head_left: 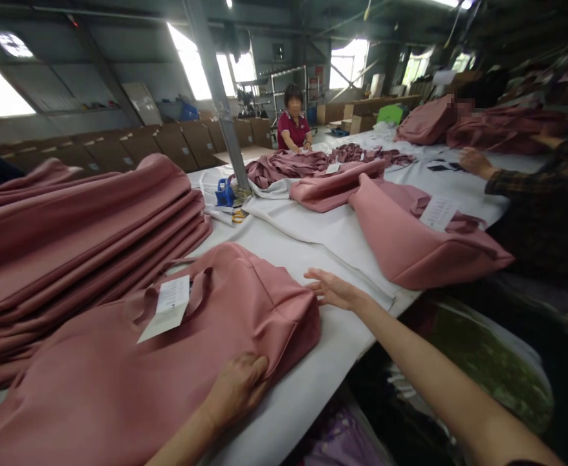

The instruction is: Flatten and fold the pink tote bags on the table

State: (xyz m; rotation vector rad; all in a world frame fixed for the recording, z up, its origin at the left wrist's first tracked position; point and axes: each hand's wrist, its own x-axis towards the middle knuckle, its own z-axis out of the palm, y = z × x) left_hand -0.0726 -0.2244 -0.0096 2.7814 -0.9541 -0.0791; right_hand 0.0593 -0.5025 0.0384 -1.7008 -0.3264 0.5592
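A large pink fabric bag point(119, 362) lies flat on the white table point(313, 382) in front of me, with a white paper tag point(167, 307) near its handles. My left hand point(238, 388) rests palm down on the bag's near edge, fingers curled over the fabric. My right hand point(335, 289) reaches out with fingers stretched, touching the bag's right end. Neither hand holds anything else.
A tall stack of folded pink bags point(70, 226) sits at the left. Another pink bag with a tag point(420, 239) lies to the right. A blue tape dispenser point(224, 193) and scissors point(239, 216) lie by a metal post point(216, 97). Other workers sit at the far end and right side.
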